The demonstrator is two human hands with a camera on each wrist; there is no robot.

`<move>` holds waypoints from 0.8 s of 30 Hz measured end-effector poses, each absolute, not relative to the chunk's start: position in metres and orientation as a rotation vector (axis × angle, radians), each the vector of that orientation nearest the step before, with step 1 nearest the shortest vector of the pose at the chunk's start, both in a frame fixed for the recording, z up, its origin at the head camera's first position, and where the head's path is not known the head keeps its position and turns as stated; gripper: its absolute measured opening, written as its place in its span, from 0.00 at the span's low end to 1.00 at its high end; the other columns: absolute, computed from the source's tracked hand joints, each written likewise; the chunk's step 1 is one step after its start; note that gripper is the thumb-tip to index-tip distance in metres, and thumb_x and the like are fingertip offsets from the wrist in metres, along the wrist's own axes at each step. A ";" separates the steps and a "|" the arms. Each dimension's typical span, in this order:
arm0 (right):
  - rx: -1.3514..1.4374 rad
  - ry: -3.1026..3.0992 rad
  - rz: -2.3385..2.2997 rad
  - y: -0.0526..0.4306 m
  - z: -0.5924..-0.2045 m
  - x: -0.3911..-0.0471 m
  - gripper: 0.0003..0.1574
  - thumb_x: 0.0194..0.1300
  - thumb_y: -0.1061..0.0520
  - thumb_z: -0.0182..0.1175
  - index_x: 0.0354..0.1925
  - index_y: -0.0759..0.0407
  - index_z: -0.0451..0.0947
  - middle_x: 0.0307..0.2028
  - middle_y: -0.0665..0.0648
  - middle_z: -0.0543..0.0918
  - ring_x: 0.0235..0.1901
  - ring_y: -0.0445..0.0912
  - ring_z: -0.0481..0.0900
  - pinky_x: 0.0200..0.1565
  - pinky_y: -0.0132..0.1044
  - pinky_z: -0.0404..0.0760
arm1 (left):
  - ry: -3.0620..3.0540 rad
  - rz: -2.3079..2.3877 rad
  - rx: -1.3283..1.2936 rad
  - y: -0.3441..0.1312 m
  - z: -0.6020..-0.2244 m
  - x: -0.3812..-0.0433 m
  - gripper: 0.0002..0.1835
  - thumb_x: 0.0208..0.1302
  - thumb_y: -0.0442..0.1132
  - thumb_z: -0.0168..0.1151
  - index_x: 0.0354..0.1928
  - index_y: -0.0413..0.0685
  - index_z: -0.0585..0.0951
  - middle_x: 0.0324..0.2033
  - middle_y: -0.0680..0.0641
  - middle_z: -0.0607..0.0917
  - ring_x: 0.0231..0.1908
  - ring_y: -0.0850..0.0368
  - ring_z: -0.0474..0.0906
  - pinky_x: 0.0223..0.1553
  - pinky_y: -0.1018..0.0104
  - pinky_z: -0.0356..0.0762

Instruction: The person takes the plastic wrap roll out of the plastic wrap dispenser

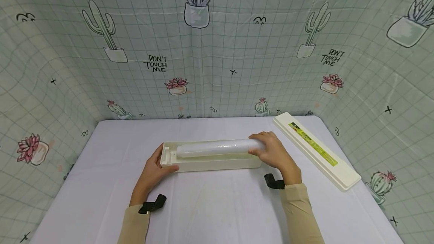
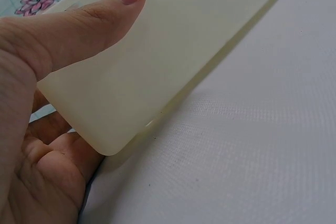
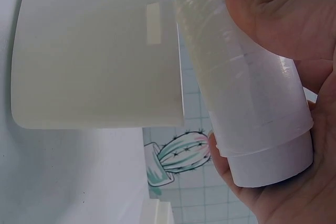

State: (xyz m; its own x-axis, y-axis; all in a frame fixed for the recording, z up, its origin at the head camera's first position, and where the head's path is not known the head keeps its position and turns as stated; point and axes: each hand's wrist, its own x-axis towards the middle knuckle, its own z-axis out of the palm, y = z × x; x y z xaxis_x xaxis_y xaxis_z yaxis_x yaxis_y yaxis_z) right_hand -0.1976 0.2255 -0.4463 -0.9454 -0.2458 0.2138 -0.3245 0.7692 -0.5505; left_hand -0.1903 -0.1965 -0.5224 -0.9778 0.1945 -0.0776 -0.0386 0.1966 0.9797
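Two tan sleeves come in from the near edge, over the white tablecloth. Here's the left hand, holding the left end of the long cream box: thumb along the front wall, fingers wrapped behind the end. And over on the other side, the right hand has the right end of the plastic-wrapped roll, thumb and fingers curled around it.

So where does the roll sit? Half in, half out, it seems: left end down inside the box, right end tilted up above the rim and poking past the box's end. The lid is off, that much is done, lying well apart at the right with its yellow label up. Not settled: the roll is neither flat inside nor clear of the box. Beyond it all, the cactus-print backdrop.
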 end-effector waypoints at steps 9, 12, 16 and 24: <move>0.494 -2.793 0.886 0.226 -0.448 -0.198 0.25 0.58 0.55 0.77 0.53 0.60 0.85 0.51 0.60 0.87 0.54 0.59 0.76 0.56 0.59 0.77 | 2.282 1.868 0.136 -0.197 -0.522 -0.190 0.62 0.57 0.39 0.79 0.84 0.50 0.46 0.81 0.43 0.56 0.79 0.45 0.53 0.58 0.88 0.63; 0.481 -2.800 0.892 0.226 -0.448 -0.198 0.26 0.58 0.55 0.77 0.54 0.59 0.85 0.51 0.60 0.87 0.54 0.59 0.76 0.56 0.58 0.77 | 2.281 1.871 0.136 -0.197 -0.521 -0.190 0.62 0.57 0.39 0.79 0.84 0.50 0.46 0.80 0.42 0.56 0.79 0.45 0.54 0.59 0.87 0.63; 0.475 -2.807 0.889 0.226 -0.449 -0.199 0.26 0.58 0.54 0.77 0.54 0.59 0.85 0.51 0.60 0.87 0.54 0.59 0.76 0.56 0.59 0.77 | 2.285 1.862 0.140 -0.197 -0.522 -0.190 0.62 0.57 0.40 0.79 0.84 0.50 0.45 0.80 0.42 0.56 0.79 0.44 0.53 0.59 0.87 0.63; 0.476 -2.818 0.896 0.227 -0.449 -0.199 0.25 0.59 0.54 0.76 0.54 0.59 0.85 0.52 0.61 0.86 0.56 0.60 0.77 0.57 0.59 0.76 | 2.268 1.877 0.129 -0.196 -0.522 -0.190 0.62 0.57 0.39 0.79 0.84 0.51 0.45 0.81 0.43 0.56 0.79 0.45 0.54 0.57 0.88 0.63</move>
